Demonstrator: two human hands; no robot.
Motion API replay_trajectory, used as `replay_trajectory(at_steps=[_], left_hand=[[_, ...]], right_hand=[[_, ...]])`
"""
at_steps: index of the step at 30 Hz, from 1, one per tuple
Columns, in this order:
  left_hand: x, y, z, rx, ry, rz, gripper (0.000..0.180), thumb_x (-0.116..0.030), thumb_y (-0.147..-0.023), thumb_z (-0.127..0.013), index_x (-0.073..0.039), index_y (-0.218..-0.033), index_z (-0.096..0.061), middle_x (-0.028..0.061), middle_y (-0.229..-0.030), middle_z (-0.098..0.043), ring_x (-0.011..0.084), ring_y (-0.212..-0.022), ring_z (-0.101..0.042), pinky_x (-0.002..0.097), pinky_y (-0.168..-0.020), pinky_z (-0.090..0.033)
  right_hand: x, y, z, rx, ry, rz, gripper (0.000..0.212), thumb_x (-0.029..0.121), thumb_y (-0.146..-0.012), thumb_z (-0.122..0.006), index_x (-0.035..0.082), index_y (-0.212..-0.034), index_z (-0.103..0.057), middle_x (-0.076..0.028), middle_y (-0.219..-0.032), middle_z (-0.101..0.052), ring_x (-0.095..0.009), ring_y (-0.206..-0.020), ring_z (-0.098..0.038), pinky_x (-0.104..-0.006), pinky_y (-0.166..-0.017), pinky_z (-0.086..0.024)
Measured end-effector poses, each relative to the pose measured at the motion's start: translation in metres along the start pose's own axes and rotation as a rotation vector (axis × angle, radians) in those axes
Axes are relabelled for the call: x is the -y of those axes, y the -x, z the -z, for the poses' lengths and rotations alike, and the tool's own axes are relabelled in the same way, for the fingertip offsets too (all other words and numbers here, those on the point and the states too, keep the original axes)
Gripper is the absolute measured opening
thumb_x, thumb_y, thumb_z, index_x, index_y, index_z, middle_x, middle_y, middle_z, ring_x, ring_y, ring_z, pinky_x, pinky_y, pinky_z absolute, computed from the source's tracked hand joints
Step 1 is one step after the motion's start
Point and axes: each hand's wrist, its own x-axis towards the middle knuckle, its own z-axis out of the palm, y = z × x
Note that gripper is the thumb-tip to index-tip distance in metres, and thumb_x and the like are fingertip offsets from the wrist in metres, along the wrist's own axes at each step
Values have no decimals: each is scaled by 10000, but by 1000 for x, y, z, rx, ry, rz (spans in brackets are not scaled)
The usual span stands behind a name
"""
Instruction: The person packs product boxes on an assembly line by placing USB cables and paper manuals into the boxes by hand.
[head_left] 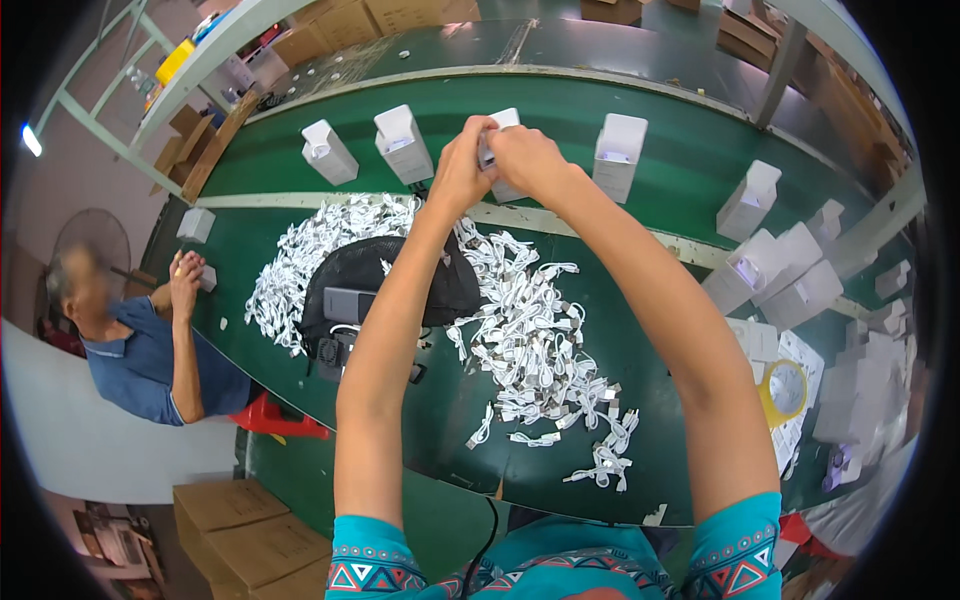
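Both my arms reach far across the green bench to a small white carton (505, 119) standing on the green belt. My left hand (462, 168) grips the carton's left side with bent fingers. My right hand (532, 161) closes over its front and upper right, so most of the carton is hidden. Whatever the fingertips touch inside its opening cannot be made out. Similar open white cartons stand in a row: one (404, 146) to the left, another (329, 153) farther left, and one (620, 157) to the right. Below my hands lies a heap of coiled white USB cables (530, 335).
A black bag (458, 283) with a dark power bank (347, 304) rests amid the cables, under my left forearm. More cartons (745, 268) crowd the right side, near a yellow tape roll (783, 390). At left a seated person (160, 345) handles a small white box (207, 278).
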Motion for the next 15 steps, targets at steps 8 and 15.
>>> replay_trajectory(at_steps=[8,15], left_hand=[[23,-6,-12,-55,-280,-194,477,-53,-717,-840,-42,-1152,-644,185,-997,-693,388,-952,-696,441,-836,-560],[25,-1,14,132,-596,206,425,-281,-802,-873,-54,-1130,-727,237,-1258,-601,446,-1116,-661,501,-959,-559]], right_hand=[[-11,18,10,128,94,96,418,70,-892,-652,88,-1308,-611,-180,-1201,-727,-411,-1067,-724,-514,-885,-606],[38,198,107,48,-833,154,229,-18,-1000,-520,-6,-1093,-730,-147,-960,-731,-191,-698,-712,-349,-625,-554]])
